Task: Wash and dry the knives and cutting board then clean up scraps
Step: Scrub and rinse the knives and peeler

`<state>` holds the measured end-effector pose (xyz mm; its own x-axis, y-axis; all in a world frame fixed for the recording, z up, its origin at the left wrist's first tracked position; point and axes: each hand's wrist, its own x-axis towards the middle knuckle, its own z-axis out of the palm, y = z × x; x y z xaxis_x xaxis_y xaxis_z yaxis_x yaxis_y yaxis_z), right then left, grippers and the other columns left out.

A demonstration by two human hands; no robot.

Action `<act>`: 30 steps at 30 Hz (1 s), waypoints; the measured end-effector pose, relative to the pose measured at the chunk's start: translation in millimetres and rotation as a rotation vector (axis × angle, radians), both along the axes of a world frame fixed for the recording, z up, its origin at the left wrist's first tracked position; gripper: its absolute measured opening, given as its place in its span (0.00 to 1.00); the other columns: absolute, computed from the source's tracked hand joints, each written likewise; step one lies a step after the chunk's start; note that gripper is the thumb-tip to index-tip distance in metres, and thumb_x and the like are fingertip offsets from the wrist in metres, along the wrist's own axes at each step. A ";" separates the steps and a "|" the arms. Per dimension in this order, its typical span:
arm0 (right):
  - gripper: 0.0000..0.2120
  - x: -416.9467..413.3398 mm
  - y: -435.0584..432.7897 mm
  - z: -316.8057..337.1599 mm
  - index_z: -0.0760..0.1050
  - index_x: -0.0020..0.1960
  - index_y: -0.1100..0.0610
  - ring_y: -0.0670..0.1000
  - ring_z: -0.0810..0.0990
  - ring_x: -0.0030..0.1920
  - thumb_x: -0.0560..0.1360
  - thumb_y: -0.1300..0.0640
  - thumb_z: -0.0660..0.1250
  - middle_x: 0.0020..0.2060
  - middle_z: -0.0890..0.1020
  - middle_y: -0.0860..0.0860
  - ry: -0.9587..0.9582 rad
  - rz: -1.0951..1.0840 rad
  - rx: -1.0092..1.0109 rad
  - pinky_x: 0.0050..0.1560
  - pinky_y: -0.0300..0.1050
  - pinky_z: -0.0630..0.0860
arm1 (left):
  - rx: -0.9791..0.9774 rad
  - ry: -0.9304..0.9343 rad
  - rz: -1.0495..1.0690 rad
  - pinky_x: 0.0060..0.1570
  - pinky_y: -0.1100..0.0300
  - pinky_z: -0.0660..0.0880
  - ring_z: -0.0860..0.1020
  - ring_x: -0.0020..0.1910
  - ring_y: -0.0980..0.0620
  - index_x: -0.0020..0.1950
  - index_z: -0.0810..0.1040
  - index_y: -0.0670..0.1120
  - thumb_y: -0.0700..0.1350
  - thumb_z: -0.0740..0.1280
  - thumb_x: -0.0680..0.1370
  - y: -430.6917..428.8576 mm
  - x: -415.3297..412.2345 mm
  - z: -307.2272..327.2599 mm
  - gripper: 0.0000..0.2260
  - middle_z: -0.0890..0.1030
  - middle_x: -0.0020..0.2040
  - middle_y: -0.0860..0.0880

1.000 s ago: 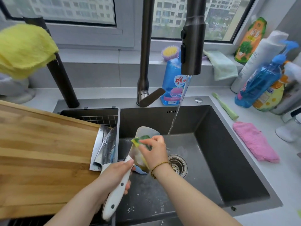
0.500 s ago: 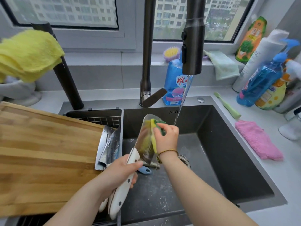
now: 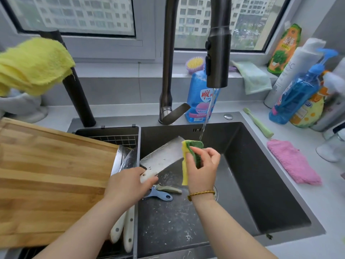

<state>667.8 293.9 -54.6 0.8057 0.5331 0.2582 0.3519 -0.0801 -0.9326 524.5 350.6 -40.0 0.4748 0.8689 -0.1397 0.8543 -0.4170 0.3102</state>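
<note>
Looking down over the person's head into the dark sink, the left grip is closed round the white handle of a cleaver. The cleaver's broad wet blade slants up and away over the basin. The right grip pinches a yellow-and-green sponge against the blade's far end, just where the thin stream from the tap comes down.

Under the hands, on the speckled sink floor, lie a blue peeler and a grey-green handled tool. Two more white-handled knives lie in the drainer basket to the left. The wooden cutting board lies just beside them, covering the basket's left part. A pink cloth lies on the worktop at right.
</note>
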 end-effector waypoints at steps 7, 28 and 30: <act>0.12 5.8 11.1 2.7 0.78 0.55 0.60 0.51 0.71 0.52 0.75 0.55 0.65 0.52 0.67 0.52 -0.369 0.476 -0.534 0.55 0.37 0.68 | 0.141 0.211 -0.173 0.39 0.62 0.64 0.76 0.54 0.52 0.54 0.73 0.55 0.64 0.56 0.75 -7.3 11.1 -4.2 0.17 0.79 0.52 0.53; 0.12 -10.1 1.9 -14.3 0.78 0.54 0.60 0.50 0.69 0.44 0.77 0.56 0.61 0.48 0.62 0.49 -0.319 0.540 -0.653 0.45 0.36 0.64 | 0.177 0.290 -0.280 0.39 0.61 0.64 0.77 0.54 0.52 0.49 0.70 0.53 0.63 0.56 0.76 -9.9 2.6 -22.0 0.15 0.80 0.52 0.53; 0.12 10.4 -0.9 -15.6 0.78 0.55 0.59 0.51 0.70 0.46 0.77 0.54 0.62 0.48 0.63 0.48 -0.260 0.412 -0.673 0.48 0.37 0.66 | 0.174 0.267 -0.271 0.40 0.62 0.65 0.77 0.54 0.53 0.52 0.72 0.53 0.63 0.56 0.76 -9.0 2.5 -20.5 0.15 0.80 0.52 0.54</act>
